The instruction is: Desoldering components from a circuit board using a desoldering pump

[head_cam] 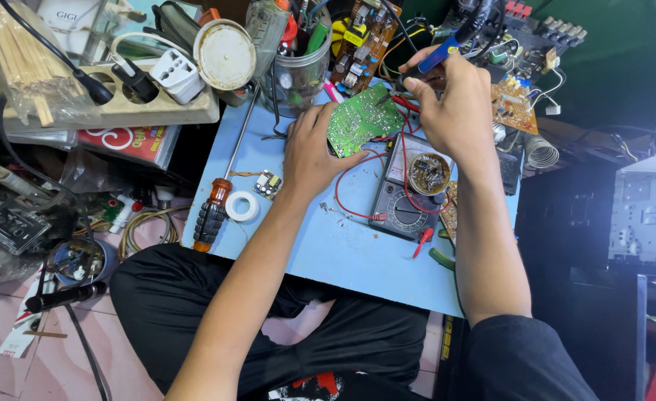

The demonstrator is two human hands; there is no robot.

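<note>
Your surroundings: pale blue tabletop (320, 252), low over pink tiled floor (16, 371); green wall (625, 52) behind its far right corner.

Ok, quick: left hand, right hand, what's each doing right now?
Left hand: closed on the green circuit board.
Right hand: closed on the blue-handled soldering iron.

orange-handled screwdriver (213, 210) near left on blue board (328, 252), white tape roll (242, 206) just beside. analog multimeter (406, 197) right of centre, small round tin (429, 173) on top. wooden power strip (113, 104) far left. clear jar (298, 74) far centre.
</note>
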